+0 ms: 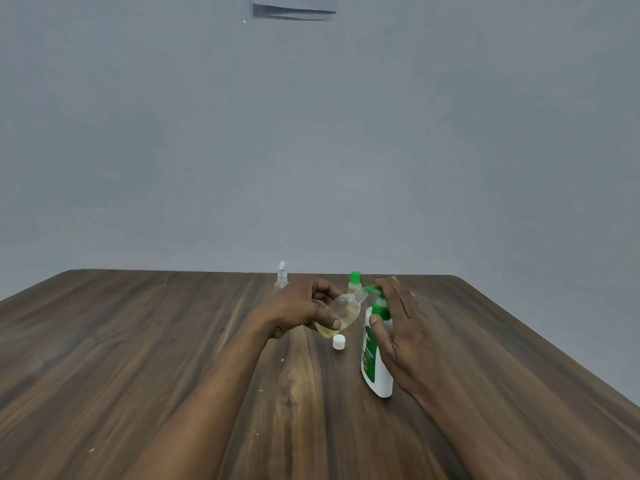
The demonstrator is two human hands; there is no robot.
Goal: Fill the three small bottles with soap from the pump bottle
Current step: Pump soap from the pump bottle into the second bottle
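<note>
- Your left grip (pixel 304 306) holds the small clear bottle (pixel 341 315) up off the surface (pixel 173 341). The fingers curl over the top side and the thumb pinches it from below.
- That small bottle is tipped over a lot. Its bottom points down and left, toward your left arm, and its open mouth points up and right.
- A bit of pale yellow soap sits in the low end of it.
- The mouth touches, or nearly touches, the tip of the green spout (pixel 369 289); it is too small to tell which.
- The pump bottle (pixel 375 368) stands straight up on the surface, right of the small bottle. It is white with green on it. Its spout points left.
- Your right grip (pixel 398 323) is wrapped round the green pump top, with the fingers over the top and the thumb pushed against the green neck.
- A little white cap (pixel 339 341) sits on the surface, just under the tipped bottle.
- Behind your grips a small bottle with a green cap (pixel 355 282) stands up straight.
- Farther left at the back stands a clear bottle with a white top (pixel 281 277).
</note>
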